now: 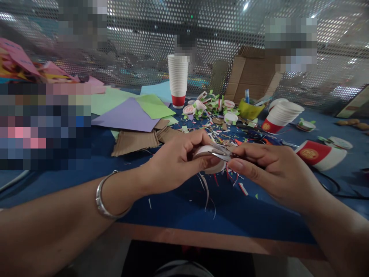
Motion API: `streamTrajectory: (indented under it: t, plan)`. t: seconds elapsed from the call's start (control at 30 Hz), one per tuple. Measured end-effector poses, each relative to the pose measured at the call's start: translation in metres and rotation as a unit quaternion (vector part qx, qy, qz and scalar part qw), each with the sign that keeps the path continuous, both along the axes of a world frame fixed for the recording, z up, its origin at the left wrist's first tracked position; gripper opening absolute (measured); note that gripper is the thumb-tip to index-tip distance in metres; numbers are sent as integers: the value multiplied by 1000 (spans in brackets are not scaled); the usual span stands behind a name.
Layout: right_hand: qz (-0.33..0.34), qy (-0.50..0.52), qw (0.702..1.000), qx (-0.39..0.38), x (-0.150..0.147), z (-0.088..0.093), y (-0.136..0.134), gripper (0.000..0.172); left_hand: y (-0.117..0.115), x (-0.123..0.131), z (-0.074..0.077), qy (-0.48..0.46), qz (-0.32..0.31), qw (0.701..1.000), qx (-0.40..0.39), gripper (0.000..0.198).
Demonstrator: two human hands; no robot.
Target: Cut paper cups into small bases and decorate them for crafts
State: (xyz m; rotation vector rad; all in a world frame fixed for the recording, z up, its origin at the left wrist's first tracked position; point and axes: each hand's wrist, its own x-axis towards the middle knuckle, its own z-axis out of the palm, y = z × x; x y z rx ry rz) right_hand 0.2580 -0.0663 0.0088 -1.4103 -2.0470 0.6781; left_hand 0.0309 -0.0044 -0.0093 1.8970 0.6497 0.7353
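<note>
My left hand (184,161) is closed around a round white cut-down paper cup piece (216,167), thumb in front and fingers behind. My right hand (271,169) grips scissors (223,154); their metal blades lie against the rim of the piece, and their handles are mostly hidden by my fingers. Thin curled paper strips (206,192) hang or lie just below the cup piece. Behind my hands, small paper scraps (211,132) litter the blue tabletop (173,207).
A tall stack of paper cups (178,82) stands behind several small cup-base crafts (201,107) with green paper pieces. Coloured paper sheets (129,115) and torn cardboard (135,141) lie left. On the right are tilted stacked cups (281,115) and a red-and-white cup (319,154) on its side.
</note>
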Motion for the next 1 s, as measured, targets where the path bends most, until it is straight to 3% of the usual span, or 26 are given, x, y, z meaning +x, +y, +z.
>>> streamTrajectory:
  t: [0.43,1.0]
  plan:
    - [23,-33,998,48,-1,3,-2,36,-5,-1,4,20,13,999,35,20]
    - [30,-67,995,62,2,4,-6,36,-4,-3,7,-49,-70,988,-128,18]
